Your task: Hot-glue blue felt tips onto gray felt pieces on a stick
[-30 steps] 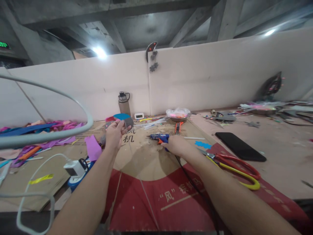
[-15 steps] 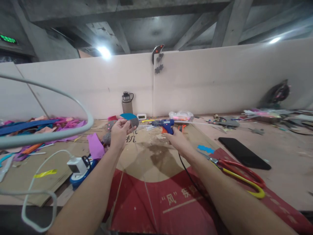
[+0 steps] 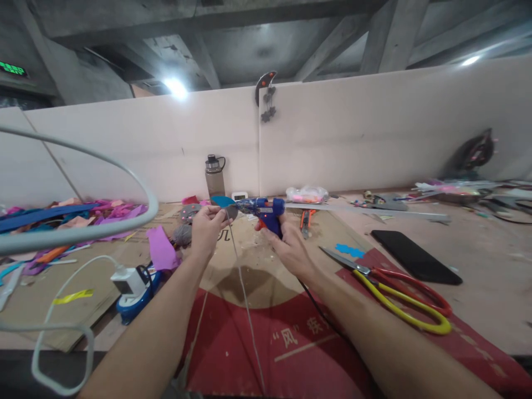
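Note:
In the head view my left hand (image 3: 205, 231) pinches a small grey felt piece (image 3: 231, 211) between thumb and fingers. A blue leaf-shaped piece (image 3: 221, 200) shows just behind it; whether the two are joined I cannot tell. Grey yarn (image 3: 245, 293) trails from these fingers down over the cardboard. My right hand (image 3: 291, 246) is wrapped round the handle of a blue hot glue gun (image 3: 271, 215), whose nozzle points left and meets or nearly meets the grey piece. A long translucent glue stick (image 3: 369, 210) sticks out of the gun's back.
Scissors (image 3: 399, 293) and a black phone (image 3: 415, 256) lie to the right, by a blue scalloped cutout (image 3: 349, 251). A power strip (image 3: 135, 296) and coloured scraps (image 3: 120, 216) are on the left. Behind stand a bottle (image 3: 215, 178) and an orange cutter (image 3: 306, 221). A white cable (image 3: 141, 194) loops close by.
My right hand has brought the glue gun left, its nozzle now at the grey piece. My left hand has shifted slightly right, and the scissors are less covered by my right arm.

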A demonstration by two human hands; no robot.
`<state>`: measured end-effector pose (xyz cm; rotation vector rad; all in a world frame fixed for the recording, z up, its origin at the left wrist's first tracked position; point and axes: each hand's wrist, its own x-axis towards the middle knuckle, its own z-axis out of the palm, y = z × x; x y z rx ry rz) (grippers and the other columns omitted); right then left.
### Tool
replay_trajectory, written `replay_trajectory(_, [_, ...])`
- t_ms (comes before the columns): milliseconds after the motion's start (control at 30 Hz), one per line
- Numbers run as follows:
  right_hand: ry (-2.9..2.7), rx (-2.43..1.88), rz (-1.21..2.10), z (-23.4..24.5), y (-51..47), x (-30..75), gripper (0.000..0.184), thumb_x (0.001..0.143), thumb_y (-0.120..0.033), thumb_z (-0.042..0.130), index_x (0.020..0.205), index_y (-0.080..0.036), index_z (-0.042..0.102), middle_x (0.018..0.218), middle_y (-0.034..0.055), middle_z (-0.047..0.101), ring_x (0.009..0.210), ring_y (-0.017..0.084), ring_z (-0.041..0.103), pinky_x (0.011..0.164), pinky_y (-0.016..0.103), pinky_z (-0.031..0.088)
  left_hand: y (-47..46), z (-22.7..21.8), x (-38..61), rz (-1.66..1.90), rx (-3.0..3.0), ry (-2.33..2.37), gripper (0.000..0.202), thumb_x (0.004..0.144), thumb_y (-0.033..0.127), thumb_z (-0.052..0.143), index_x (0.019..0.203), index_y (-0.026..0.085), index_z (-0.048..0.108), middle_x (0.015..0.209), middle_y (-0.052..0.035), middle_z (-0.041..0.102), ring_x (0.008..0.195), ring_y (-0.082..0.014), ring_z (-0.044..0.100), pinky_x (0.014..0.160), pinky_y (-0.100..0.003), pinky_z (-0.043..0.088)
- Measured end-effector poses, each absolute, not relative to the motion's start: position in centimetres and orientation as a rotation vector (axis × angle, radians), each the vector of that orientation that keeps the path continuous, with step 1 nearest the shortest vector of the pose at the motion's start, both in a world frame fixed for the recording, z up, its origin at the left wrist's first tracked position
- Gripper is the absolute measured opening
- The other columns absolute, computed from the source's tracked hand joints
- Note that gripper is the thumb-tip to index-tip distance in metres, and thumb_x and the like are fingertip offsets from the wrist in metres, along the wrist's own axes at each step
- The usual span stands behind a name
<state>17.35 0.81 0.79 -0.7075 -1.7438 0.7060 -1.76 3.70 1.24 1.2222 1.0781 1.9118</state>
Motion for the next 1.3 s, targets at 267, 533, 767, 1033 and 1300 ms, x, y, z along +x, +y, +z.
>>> replay_trajectory(267, [-1.832, -0.813, 0.578, 0.74, 0.76, 17.11, 0.023, 0.085, -0.029, 0.044, 0.104, -0.018, 0.049, 0.099, 0.0080, 0.058, 0.090, 0.020, 0.053, 0.080, 0.034, 0.041, 3.35, 1.18, -0.99, 1.864, 1.259, 1.068, 0.020, 0.064, 0.027, 0.068, 0.072, 0.013, 0.056, 0.066, 0.0008, 0.058, 0.063, -0.0115, 0.061, 0.069, -0.034, 0.056])
replay_trajectory(533, [-1.849, -0.808, 0.537, 0.54, 1.01, 16.91, 0.030, 0.084, -0.025, 0.044, 0.113, -0.018, 0.047, 0.105, 0.0087, 0.057, 0.094, 0.021, 0.052, 0.086, 0.035, 0.039, 3.41, 1.06, -0.86, 1.858, 1.275, 1.101, 0.021, 0.064, 0.028, 0.068, 0.074, 0.013, 0.057, 0.072, -0.0024, 0.062, 0.067, -0.0134, 0.063, 0.067, -0.032, 0.056])
replay_trajectory(767, [-1.846, -0.835, 0.510, 0.31, 1.15, 16.99, 0.028, 0.084, -0.026, 0.043, 0.111, -0.019, 0.047, 0.104, 0.0091, 0.058, 0.093, 0.022, 0.053, 0.083, 0.035, 0.040, 3.46, 0.92, -0.98, 1.878, 1.296, 1.131, 0.020, 0.066, 0.028, 0.066, 0.074, 0.014, 0.056, 0.070, -0.0015, 0.061, 0.064, -0.0131, 0.062, 0.065, -0.032, 0.056])
replay_trajectory(1033, [-1.836, -0.859, 0.488, 0.11, 1.50, 17.10, 0.026, 0.084, -0.029, 0.044, 0.107, -0.019, 0.049, 0.099, 0.0098, 0.059, 0.093, 0.023, 0.054, 0.082, 0.037, 0.041, 3.09, 1.29, -0.80, 1.895, 1.250, 1.088, 0.022, 0.064, 0.028, 0.068, 0.075, 0.014, 0.054, 0.068, 0.0008, 0.058, 0.062, -0.0113, 0.060, 0.066, -0.031, 0.055])
replay_trajectory(1300, [-1.820, -0.875, 0.498, 0.23, 1.55, 17.25, 0.030, 0.083, -0.027, 0.044, 0.112, -0.019, 0.048, 0.098, 0.0095, 0.059, 0.087, 0.022, 0.054, 0.080, 0.036, 0.041, 3.15, 1.19, -0.85, 1.912, 1.270, 1.092, 0.020, 0.065, 0.028, 0.066, 0.075, 0.015, 0.055, 0.071, -0.0008, 0.059, 0.065, -0.0132, 0.061, 0.065, -0.031, 0.055])
